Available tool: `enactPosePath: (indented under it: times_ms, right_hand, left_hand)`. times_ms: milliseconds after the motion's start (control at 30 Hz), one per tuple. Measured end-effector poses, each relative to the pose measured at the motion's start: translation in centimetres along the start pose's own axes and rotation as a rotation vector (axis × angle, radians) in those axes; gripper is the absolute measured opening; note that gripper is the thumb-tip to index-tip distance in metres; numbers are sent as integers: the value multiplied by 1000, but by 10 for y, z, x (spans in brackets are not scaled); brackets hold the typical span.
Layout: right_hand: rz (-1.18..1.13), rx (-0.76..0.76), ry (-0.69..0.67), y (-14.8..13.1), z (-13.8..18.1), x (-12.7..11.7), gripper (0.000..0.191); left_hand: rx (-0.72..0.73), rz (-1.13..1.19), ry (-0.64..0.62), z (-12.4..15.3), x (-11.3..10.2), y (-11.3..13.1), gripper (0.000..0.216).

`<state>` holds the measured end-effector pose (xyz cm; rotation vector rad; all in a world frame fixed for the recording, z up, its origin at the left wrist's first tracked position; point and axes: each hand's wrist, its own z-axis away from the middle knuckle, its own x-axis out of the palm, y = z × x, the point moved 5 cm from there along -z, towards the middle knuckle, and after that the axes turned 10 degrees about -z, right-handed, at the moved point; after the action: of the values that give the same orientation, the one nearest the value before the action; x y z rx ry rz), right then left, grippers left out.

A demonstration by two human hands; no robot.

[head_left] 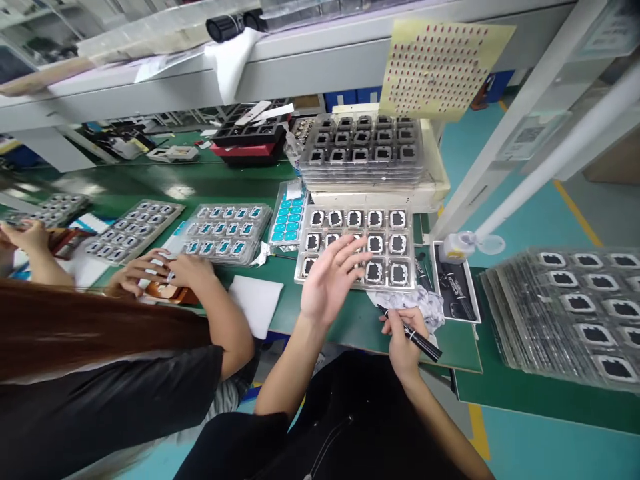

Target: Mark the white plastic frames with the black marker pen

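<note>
My left hand [330, 277] hovers over a clear plastic tray [413, 248], its fingers spread and nothing in them. Rows of small white-framed black parts [375, 244] fill the tray's pockets; my hand hides some of those on the lower left. My right hand [406, 337] grips a black marker pen [424, 344], its dark tip pointing up and left, near the tray's lower right corner. Under that tip lies a crumpled whitish cloth [423, 305] at the table's front.
A tall stack of filled trays [520, 320] stands at right, beside a white box [477, 317] with a bottle [457, 247]. More stacked trays [360, 150] sit behind. A co-worker's hands [165, 273] work at left, near trays with teal parts [227, 230]. A yellow sheet [440, 67] hangs from the shelf.
</note>
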<state>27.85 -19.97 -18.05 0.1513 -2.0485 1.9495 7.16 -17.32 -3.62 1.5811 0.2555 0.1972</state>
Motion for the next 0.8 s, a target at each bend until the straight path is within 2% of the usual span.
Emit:
enactPosePath:
  times_ms: [67,100,200,300,467,600,800]
  right_hand:
    - [-12,-4,14,3,0,-3,38]
    - [-13,-5,18,4,0,-4,37]
    - [2,0,7,6,-2,-3,38]
    - [25,9,-22,7,-3,0,40]
    - [28,7,-23,8,-4,-2,39]
    - [-18,-22,35,9,-4,-8,38]
    - [-15,-23,13,7,-6,-7,38]
  left_hand:
    - [-54,192,148,24,-9,-30,41]
    - [-118,258,191,36,-12,-48,38]
    - [-313,351,275,66,-16,-99,46]
    - [-442,408,296,74,-18,-125,50]
    - [-438,492,253,53,-12,-122,45]
    - [-435,564,327,47,-7,-119,42]
    - [-336,503,277,42,-12,-89,53]
